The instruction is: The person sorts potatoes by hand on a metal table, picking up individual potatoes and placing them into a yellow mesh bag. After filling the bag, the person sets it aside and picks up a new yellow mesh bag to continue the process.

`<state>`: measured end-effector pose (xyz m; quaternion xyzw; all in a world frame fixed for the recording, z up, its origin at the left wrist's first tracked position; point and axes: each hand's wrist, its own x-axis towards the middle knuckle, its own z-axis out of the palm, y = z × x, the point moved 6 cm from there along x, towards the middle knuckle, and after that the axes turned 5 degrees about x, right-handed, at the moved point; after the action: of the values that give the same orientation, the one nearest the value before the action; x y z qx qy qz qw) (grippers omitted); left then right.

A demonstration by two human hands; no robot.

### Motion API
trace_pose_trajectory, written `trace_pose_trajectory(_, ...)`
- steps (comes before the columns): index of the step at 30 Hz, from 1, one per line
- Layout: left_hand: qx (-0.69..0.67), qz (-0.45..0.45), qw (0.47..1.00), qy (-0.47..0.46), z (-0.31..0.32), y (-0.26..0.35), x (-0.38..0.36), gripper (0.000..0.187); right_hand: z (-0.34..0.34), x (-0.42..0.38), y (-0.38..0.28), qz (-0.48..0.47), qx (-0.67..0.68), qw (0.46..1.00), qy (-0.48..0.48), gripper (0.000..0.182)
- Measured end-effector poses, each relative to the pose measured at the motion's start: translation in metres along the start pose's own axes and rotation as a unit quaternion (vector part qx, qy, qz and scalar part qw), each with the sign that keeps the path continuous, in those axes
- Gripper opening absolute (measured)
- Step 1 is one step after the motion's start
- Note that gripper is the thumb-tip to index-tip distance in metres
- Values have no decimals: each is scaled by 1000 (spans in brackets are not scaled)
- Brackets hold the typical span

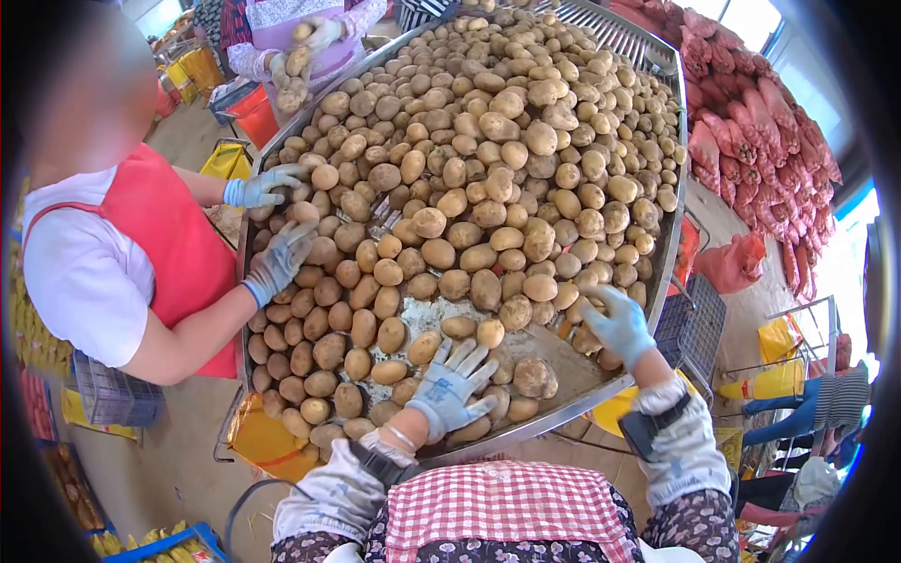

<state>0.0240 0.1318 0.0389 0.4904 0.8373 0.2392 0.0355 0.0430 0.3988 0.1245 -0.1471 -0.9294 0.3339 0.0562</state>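
Potatoes [488,178] heap over a metal sorting table [516,433]. My left hand [449,392], in a pale blue-grey glove, lies with spread fingers on potatoes at the near edge. Beside its fingertips are more potatoes, and a large rough potato [535,378] sits to its right. My right hand [619,327], gloved too, reaches over the right side of the table with its fingers apart, next to potatoes at the rim. I see nothing gripped in it, though its underside is hidden.
A co-worker in a red apron [192,249] has both gloved hands on the potatoes at left. Another person [296,42] holds potatoes at the far side. Red mesh sacks [760,131] are stacked at right. A yellow bag [267,436] hangs under the near-left edge; a crate [690,324] stands right.
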Motion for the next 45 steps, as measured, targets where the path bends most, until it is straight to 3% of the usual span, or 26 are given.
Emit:
trace_pose_trajectory(2,-40,19,999,-21,-12,-4,-17,58,29,49,-32,-76,-54,995,-21,42)
trace_pose_trajectory(3,-57,-46,997,21,-24,-17,-28,58,44,73,-48,-103,-87,990,-48,48)
trace_pose_trajectory(4,-74,-111,989,63,-35,-29,-42,57,60,95,-56,-85,-145,984,-57,50)
trace_pose_trajectory(5,-73,-114,989,65,-39,-34,-55,57,74,113,-62,-67,-203,975,-65,53)
trace_pose_trajectory(7,11,-203,971,127,-51,-50,-86,59,95,138,-74,-17,-266,957,-117,53)
trace_pose_trajectory(8,11,-208,969,131,-50,-51,-101,59,104,147,-72,38,-327,929,-166,53)
trace_pose_trajectory(10,97,-239,950,176,-51,-45,-129,63,110,162,-69,39,-341,923,-175,51)
trace_pose_trajectory(12,93,-254,947,174,-43,-37,-141,66,111,166,-67,43,-383,894,-228,51)
trace_pose_trajectory(14,125,-283,951,-1,-20,-33,-139,67,107,165,-67,26,-394,890,-227,52)
trace_pose_trajectory(16,105,-298,948,21,-20,-40,-136,67,92,152,-73,20,-277,941,-195,58)
trace_pose_trajectory(18,180,-304,933,75,-32,-57,-128,69,76,138,-59,20,-245,954,-173,56)
trace_pose_trajectory(19,184,-308,931,68,-34,-66,-122,71,77,131,-44,7,31,981,-191,53)
trace_pose_trajectory(20,187,-307,931,70,-31,-73,-119,71,75,122,-37,-6,307,932,-193,50)
trace_pose_trajectory(23,212,-267,932,125,-42,-72,-89,66,64,74,-44,55,579,776,-244,46)
trace_pose_trajectory(24,212,-259,934,122,-48,-64,-74,66,65,66,-37,53,586,784,-198,47)
trace_pose_trajectory(26,-33,-199,957,210,-64,-48,-44,60,66,41,-49,84,682,687,-238,48)
trace_pose_trajectory(27,-140,-186,951,204,-72,-38,-24,54,71,34,-45,85,685,684,-236,48)
trace_pose_trajectory(29,-371,-179,892,187,-52,-31,8,64,89,21,-35,162,763,579,-239,48)
trace_pose_trajectory(30,-458,-155,861,159,-51,-21,25,74,93,15,-38,165,765,574,-241,48)
trace_pose_trajectory(31,-500,-145,843,136,-50,-10,37,83,97,8,-46,152,786,535,-272,48)
trace_pose_trajectory(32,-474,-115,860,151,-45,-5,49,92,99,0,-52,139,804,493,-302,48)
trace_pose_trajectory(34,-343,-46,920,184,-50,15,58,99,107,-9,-60,151,810,484,-295,44)
trace_pose_trajectory(36,-279,-70,934,211,-41,21,58,99,118,-24,-71,243,821,444,-263,40)
trace_pose_trajectory(37,-218,-88,942,239,-39,21,55,100,123,-23,-69,206,842,430,-254,41)
trace_pose_trajectory(40,-162,-121,949,240,-29,19,38,96,131,-42,-79,253,808,469,-251,47)
trace_pose_trajectory(45,-77,-45,961,263,-26,36,11,95,147,-65,-78,259,813,439,-282,59)
